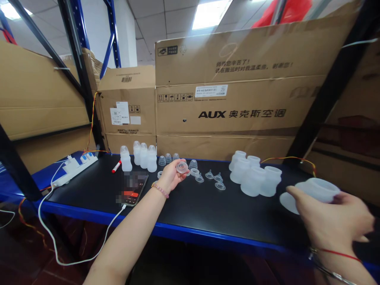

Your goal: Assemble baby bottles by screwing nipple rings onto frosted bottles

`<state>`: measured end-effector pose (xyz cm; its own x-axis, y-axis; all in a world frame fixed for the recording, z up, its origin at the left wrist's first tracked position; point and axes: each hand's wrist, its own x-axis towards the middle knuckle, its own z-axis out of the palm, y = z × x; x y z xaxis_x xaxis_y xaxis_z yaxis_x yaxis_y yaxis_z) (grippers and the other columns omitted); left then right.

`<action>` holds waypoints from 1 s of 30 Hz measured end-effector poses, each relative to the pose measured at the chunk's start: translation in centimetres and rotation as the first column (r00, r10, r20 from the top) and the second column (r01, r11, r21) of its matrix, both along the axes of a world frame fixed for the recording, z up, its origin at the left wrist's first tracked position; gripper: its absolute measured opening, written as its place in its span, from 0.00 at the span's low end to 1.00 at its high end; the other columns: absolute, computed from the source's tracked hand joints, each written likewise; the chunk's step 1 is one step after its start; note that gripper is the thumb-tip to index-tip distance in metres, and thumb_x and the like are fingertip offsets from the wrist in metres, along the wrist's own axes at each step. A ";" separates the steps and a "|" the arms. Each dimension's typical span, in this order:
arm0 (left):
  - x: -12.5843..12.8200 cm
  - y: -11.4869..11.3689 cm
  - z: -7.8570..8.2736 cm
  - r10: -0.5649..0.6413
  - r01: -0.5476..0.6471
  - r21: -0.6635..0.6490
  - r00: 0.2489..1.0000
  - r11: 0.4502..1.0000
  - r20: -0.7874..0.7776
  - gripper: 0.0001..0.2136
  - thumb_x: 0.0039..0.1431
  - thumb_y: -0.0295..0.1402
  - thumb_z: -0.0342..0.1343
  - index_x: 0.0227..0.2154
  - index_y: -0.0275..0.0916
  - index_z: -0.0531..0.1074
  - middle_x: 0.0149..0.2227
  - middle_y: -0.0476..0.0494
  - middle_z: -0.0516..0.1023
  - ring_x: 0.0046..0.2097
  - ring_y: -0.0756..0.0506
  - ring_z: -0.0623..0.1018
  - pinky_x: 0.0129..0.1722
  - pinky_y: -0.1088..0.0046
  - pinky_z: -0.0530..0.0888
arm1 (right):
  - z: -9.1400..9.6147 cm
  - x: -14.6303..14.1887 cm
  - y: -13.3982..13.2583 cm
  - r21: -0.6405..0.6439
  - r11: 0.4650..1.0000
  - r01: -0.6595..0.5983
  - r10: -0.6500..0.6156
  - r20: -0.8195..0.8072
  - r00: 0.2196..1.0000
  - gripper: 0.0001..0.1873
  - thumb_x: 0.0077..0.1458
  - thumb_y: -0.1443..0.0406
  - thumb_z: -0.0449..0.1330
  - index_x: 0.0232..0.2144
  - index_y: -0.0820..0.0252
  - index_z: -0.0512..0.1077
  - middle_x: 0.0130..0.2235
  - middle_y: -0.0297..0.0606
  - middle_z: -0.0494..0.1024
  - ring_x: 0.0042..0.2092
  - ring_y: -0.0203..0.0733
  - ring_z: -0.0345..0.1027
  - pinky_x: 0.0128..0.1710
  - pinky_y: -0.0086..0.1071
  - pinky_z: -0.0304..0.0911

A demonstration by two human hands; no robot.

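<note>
Bench: black top (192,211) with a blue edge; a brown carton (237,95) stands along the back. Positions below are from the phone (135,190), seen from the wearer's side.
Left hand (171,177): just right of the phone, fingertips closed around a clear ring (181,168), raised above the bench.
Right hand (335,213): far right of the phone, thumb and fingers wrapped round a wide-mouthed bottle (320,194). Lens stretch at the frame edge makes its exact tilt hard to judge.
Ring and bottle: well apart, one per hand.
Handling (judgement): pinch the ring by its outer edge only, fingers off the inner face. Support the bottle low on the body, mouth clear of the thumb; light pressure should do, as the wall may flex. Steady both before they meet anything.
Open bottles (253,183): five, grouped well right of the phone, mouths up, no tops on; frosted walls, no fill line visible.
Capped bottles (152,161): four, upright behind the phone, clear domes on; contents not readable through the walls.
Caps (168,158): small clear domes, behind and right of the phone.
Teats (219,186): loose, right of the phone, nearer than the open bottles.
</note>
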<state>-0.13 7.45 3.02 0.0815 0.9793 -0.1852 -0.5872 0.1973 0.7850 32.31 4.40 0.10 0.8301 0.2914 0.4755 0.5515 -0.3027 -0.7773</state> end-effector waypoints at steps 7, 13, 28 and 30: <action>0.6 -0.5 -0.1 -0.016 0.001 0.181 0.997 0.983 0.080 0.06 0.55 0.30 0.60 0.32 0.34 0.71 0.31 0.42 0.77 0.32 0.49 0.78 0.32 0.76 0.70 | 5.2 -8.4 -3.6 0.055 0.956 -0.289 0.292 -0.084 0.953 0.25 0.31 0.62 0.65 0.37 0.58 0.73 0.40 0.52 0.78 0.41 0.57 0.71 0.37 0.41 0.62; 1.2 -0.9 -0.7 -0.001 0.030 0.462 0.998 0.886 -0.063 0.14 0.47 0.31 0.67 0.37 0.33 0.76 0.34 0.45 0.77 0.36 0.51 0.75 0.42 0.75 0.69 | 4.3 -15.6 -2.9 -0.091 0.642 -0.762 0.758 -0.080 0.648 0.13 0.33 0.64 0.61 0.26 0.56 0.65 0.26 0.36 0.73 0.29 0.42 0.66 0.29 0.33 0.58; 0.8 -2.3 -0.6 0.153 0.397 0.654 0.771 0.644 -0.618 0.25 0.48 0.34 0.66 0.51 0.36 0.73 0.51 0.37 0.75 0.49 0.42 0.75 0.52 0.63 0.70 | 1.0 -19.4 -1.0 -0.122 0.521 -0.845 0.824 -0.186 0.535 0.18 0.38 0.59 0.64 0.34 0.59 0.69 0.35 0.44 0.79 0.36 0.49 0.73 0.30 0.32 0.61; 0.7 -2.2 -0.5 0.156 0.427 0.639 0.742 0.640 -0.652 0.23 0.49 0.34 0.65 0.50 0.36 0.73 0.51 0.37 0.75 0.50 0.41 0.75 0.52 0.63 0.70 | 0.9 -19.6 -0.9 -0.114 0.497 -0.860 0.835 -0.208 0.510 0.19 0.39 0.59 0.64 0.37 0.59 0.72 0.36 0.45 0.79 0.37 0.50 0.74 0.32 0.33 0.63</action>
<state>0.59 5.20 2.57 0.3825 0.7790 0.4969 0.0541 -0.5557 0.8296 12.75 3.51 1.02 0.1759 0.9505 0.2562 0.5355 0.1260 -0.8351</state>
